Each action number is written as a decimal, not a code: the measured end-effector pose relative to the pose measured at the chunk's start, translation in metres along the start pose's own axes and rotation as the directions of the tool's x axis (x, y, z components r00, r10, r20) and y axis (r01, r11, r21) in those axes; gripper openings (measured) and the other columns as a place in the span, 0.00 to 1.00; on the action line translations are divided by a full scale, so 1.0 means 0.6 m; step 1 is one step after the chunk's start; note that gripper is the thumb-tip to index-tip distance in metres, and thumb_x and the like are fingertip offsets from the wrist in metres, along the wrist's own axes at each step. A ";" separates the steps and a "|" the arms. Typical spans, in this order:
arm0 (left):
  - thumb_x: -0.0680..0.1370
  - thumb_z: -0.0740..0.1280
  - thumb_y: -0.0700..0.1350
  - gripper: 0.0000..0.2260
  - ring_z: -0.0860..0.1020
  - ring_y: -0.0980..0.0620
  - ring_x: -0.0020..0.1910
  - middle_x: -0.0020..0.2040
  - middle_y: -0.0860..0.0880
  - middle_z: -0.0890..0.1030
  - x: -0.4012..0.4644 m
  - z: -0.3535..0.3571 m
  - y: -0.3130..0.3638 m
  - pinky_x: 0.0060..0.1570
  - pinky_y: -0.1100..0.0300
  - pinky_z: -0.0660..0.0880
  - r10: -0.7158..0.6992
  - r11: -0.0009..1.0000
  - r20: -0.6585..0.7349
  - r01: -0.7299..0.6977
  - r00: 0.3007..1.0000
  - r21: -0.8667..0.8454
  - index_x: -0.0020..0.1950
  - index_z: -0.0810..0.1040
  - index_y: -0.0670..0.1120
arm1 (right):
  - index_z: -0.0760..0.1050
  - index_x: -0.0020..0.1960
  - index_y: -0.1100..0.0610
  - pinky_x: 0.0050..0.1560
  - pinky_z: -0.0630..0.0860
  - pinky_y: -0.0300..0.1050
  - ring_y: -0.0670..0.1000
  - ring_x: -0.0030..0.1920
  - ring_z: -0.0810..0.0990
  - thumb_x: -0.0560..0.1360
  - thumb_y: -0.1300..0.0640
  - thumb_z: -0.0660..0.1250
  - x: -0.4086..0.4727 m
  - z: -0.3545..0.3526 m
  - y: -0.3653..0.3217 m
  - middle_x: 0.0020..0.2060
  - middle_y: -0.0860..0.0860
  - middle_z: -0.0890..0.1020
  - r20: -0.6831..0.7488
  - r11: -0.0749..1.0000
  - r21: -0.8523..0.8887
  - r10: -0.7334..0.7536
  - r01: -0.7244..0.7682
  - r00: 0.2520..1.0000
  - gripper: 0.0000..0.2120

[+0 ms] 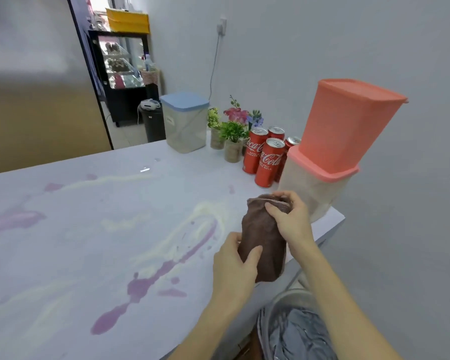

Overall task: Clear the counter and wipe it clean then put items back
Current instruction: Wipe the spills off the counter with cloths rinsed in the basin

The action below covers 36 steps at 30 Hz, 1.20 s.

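Observation:
A brown cloth is bunched up lengthwise above the right front part of the white counter. My left hand grips its lower end, thumb across the front. My right hand pinches its upper end with curled fingers. Purple and pale yellow smears cover the counter's middle and left.
At the counter's back right stand several red cola cans, small potted flowers, a blue-lidded clear container and two stacked pink-lidded containers. A metal basin with grey cloth sits below the counter's front edge.

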<state>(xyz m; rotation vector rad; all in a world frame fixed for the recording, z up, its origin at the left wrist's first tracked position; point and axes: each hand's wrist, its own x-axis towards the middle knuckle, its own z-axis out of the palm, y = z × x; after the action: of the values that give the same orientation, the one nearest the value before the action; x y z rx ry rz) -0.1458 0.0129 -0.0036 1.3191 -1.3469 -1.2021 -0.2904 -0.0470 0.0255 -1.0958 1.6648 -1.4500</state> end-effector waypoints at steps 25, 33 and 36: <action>0.80 0.51 0.57 0.28 0.67 0.39 0.73 0.71 0.39 0.72 0.089 0.096 -0.071 0.71 0.43 0.66 0.238 0.335 0.264 -0.334 0.935 0.881 0.70 0.74 0.41 | 0.50 0.79 0.64 0.78 0.47 0.54 0.56 0.80 0.49 0.83 0.50 0.50 0.151 0.113 0.092 0.79 0.60 0.53 0.519 0.401 -0.767 -0.072 0.501 0.852 0.29; 0.76 0.28 0.63 0.40 0.38 0.36 0.78 0.78 0.33 0.41 0.150 0.134 -0.046 0.75 0.44 0.33 0.128 0.370 0.181 -0.216 0.975 0.903 0.78 0.40 0.35 | 0.55 0.79 0.61 0.78 0.46 0.47 0.51 0.80 0.52 0.84 0.56 0.51 0.234 0.156 0.075 0.79 0.55 0.56 0.694 0.462 -0.604 -0.097 0.650 0.714 0.24; 0.80 0.39 0.62 0.38 0.37 0.37 0.78 0.78 0.34 0.40 0.153 0.135 -0.039 0.75 0.44 0.35 0.069 0.355 0.162 -0.176 0.984 0.918 0.78 0.39 0.35 | 0.57 0.79 0.58 0.78 0.46 0.47 0.48 0.79 0.53 0.84 0.58 0.53 0.240 0.162 0.074 0.79 0.51 0.57 0.753 0.498 -0.529 -0.099 0.688 0.651 0.24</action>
<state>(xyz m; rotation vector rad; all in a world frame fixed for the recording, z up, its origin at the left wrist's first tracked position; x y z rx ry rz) -0.2270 -0.0733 -0.0422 1.8605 -2.3383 -0.2546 -0.2732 -0.2171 -0.0282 -2.3530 1.5266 -0.2995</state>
